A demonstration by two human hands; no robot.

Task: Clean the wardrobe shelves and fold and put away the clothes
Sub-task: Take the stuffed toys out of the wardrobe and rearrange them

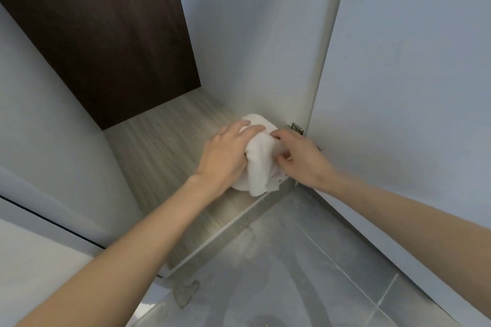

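Observation:
A bunched white cloth [261, 164] lies on the grey wood-grain bottom shelf [164, 146] of the wardrobe, near its right front corner. My left hand [228, 154] lies over the cloth's left side with fingers spread across its top. My right hand [297, 156] holds the cloth's right side, its fingers curled into the fabric. Part of the cloth is hidden under both hands.
A dark brown back panel [106, 34] closes the compartment. Pale side walls stand left [47, 114] and right [252, 34]. The open door [411, 87] hangs at the right on a metal hinge [297, 128]. Grey floor tiles [305, 260] lie below the shelf's front edge.

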